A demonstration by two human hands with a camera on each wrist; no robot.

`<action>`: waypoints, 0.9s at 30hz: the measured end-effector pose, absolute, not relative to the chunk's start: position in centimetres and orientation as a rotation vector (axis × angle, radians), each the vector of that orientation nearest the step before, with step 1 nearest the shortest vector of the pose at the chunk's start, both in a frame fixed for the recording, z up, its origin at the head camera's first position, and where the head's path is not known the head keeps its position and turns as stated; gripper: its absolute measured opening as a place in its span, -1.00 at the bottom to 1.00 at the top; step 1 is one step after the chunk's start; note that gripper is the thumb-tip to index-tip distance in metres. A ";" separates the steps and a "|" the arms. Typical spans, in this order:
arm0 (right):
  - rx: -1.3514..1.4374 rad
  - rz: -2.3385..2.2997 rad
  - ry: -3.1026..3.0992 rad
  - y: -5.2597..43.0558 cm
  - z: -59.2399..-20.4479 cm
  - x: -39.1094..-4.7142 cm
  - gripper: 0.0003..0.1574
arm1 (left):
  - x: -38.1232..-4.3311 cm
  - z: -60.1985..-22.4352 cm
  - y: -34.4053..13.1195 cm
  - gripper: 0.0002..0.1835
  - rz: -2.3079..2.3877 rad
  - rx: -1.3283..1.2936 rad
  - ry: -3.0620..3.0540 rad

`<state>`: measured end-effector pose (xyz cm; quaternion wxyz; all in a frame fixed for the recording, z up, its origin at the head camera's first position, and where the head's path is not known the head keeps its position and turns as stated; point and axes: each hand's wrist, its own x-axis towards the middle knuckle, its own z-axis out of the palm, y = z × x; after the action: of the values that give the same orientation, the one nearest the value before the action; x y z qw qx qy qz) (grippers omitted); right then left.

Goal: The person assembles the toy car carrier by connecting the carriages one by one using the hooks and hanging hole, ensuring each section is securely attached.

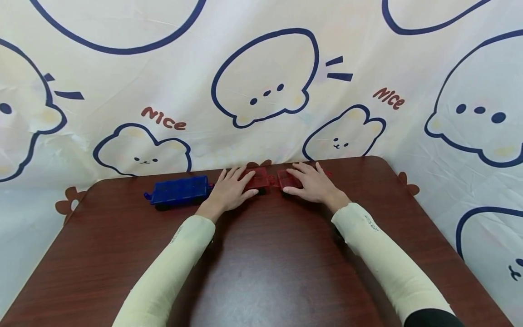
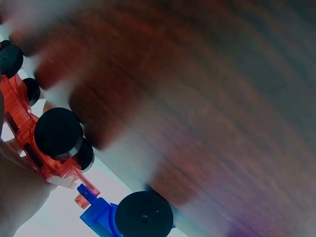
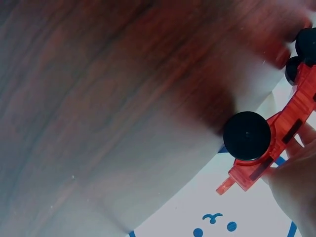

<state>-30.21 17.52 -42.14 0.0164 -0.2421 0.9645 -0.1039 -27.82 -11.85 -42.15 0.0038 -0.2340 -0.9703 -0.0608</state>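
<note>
My left hand (image 1: 233, 188) grips a translucent red toy wagon (image 1: 259, 177) near the table's far edge, fingers over its top and thumb on the near side. Beside it my right hand (image 1: 313, 184) holds a second red toy wagon (image 1: 288, 180) in the same way. The hitches of these two wagons meet between my hands. Left of my left hand stands a blue toy wagon (image 1: 180, 190), its right end partly behind the hand. In the left wrist view, the blue hook (image 2: 86, 193) sits at the red wagon's hitch. Black wheels (image 3: 247, 136) show in the right wrist view.
The brown wooden table (image 1: 261, 263) spreads in front of my forearms. Right behind its far edge hangs a white cloth (image 1: 253, 145) printed with blue cartoon outlines, which also runs along both sides.
</note>
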 end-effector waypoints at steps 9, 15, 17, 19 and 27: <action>-0.766 -0.310 2.997 17.3 -42.4 -30.4 0.06 | -27.9 -42.5 -11.9 -0.28 -0.188 -0.735 -3.044; -0.808 -0.251 3.001 17.3 -42.5 -30.2 0.05 | -27.8 -42.4 -11.8 -0.29 -0.160 -0.758 -3.053; -0.816 -0.245 3.002 17.4 -42.6 -30.2 0.05 | -27.8 -42.3 -11.8 -0.29 -0.159 -0.763 -3.053; -0.818 -0.239 3.002 17.4 -42.7 -30.2 0.04 | -27.8 -42.3 -11.8 -0.29 -0.155 -0.766 -3.048; -0.809 -0.224 3.006 17.4 -42.9 -30.4 0.02 | -27.8 -42.3 -12.0 -0.30 -0.168 -0.774 -3.029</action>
<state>-30.36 17.42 -42.91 0.0101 -0.2593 0.9631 -0.0718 -27.77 -11.98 -42.28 0.0054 -0.2474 -0.9674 -0.0536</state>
